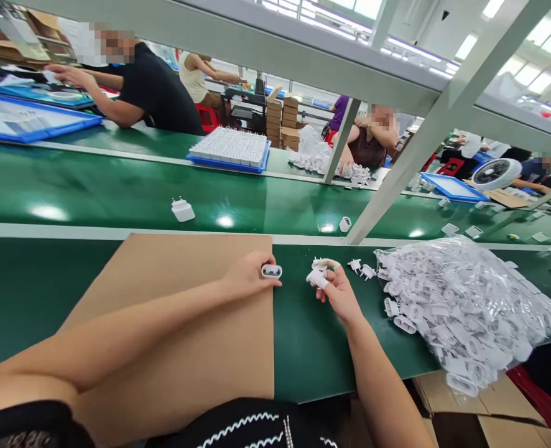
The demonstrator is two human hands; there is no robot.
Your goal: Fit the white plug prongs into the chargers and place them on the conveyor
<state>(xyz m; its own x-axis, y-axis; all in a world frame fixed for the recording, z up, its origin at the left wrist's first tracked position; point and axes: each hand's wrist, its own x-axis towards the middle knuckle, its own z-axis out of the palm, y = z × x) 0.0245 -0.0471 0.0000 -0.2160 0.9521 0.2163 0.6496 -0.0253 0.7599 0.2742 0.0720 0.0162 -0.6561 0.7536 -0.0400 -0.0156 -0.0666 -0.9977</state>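
My left fingers [262, 260] are closed around a small white shell [271, 271], its open oval end turned toward the camera, and the left hand [250, 275] rests at the right edge of a brown cardboard sheet [173, 311] that lies on the green table [303, 348]. My right fingers [328, 280] are pinched together on a small white plug part [316, 277], and I see white finger covers on the tips; the right hand [338, 295] hovers over the green surface just beside the left one, with the two pieces near each other but not touching. Just to the right of this hand two loose plug parts [362, 269] lie on the table, and beyond them there is a big clear bag [462, 305] full of white parts, which reaches over the table edge. Under this edge I see a carton [485, 404]. Farther from me runs the green belt [93, 193], with one white charger [183, 210] lying on it and one more shell [345, 224] near a grey frame post [443, 118]. Across the belt stands a blue tray [230, 149] with rows of white parts, a second blue tray [28, 121] is at the far left, and other people sit and work there, one with an arm [93, 93] stretched over the far table
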